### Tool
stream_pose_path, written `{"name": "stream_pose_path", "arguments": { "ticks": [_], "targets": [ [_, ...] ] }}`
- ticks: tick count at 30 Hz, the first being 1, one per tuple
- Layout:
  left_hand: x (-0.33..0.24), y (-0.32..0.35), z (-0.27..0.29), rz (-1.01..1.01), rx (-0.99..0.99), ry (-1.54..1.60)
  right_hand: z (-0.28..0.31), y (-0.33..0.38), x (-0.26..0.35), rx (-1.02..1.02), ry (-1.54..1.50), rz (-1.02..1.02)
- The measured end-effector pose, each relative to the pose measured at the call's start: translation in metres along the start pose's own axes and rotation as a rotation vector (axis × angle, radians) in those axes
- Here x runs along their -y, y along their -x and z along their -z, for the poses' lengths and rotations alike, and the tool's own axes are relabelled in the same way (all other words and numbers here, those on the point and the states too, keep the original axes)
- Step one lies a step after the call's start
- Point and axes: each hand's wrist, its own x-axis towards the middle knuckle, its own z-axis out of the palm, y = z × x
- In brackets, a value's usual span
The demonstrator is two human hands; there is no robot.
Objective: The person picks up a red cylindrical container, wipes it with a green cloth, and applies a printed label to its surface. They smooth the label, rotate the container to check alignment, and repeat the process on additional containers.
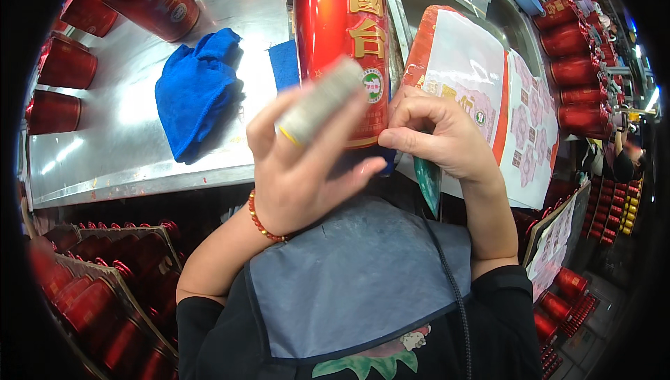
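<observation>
A glossy red cylindrical can (335, 38) with raised gold characters and a round green-and-white label is in front of me, on blue cloth. My left hand (307, 157) is over its near left part, blurred, with fingers apart and thumb stretched out. A grey sleeve-like wrap (321, 104) with a yellow edge covers at least one finger. A red bead bracelet (259, 221) circles that wrist. My right hand (443, 132) is closed at the can's lower right edge, thumb against forefinger. From under its palm sticks a green pointed tool handle (427, 183); the working end is hidden.
A crumpled blue cloth (195, 90) lies on the metal table (132, 160). To the right, printed sheets (481, 80) cover part of a metal sink (513, 31). Red cans (66, 62) stand along the table's left side; more (572, 73) are stacked right. Racks below hold red cans (84, 303).
</observation>
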Motion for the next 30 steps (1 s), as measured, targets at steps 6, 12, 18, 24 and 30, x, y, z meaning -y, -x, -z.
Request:
{"name": "stream_pose_path", "arguments": {
  "ticks": [6,12,18,24,30],
  "targets": [
    [0.012,-0.009,0.000,0.149,0.082,0.041,0.002,0.011,0.013,-0.004,0.029,0.019],
    [0.017,-0.006,-0.001,0.148,0.035,0.125,0.007,0.012,0.005,-0.029,-0.002,0.025],
    [0.025,0.003,-0.002,0.188,0.050,0.242,0.003,0.009,0.005,-0.035,0.019,0.017],
    [0.032,0.007,0.003,0.215,0.128,0.314,0.006,0.004,0.005,0.025,0.135,-0.005],
    [0.022,0.031,0.019,0.248,0.041,0.341,0.004,0.002,0.000,-0.012,0.100,-0.003]
  ]
}}
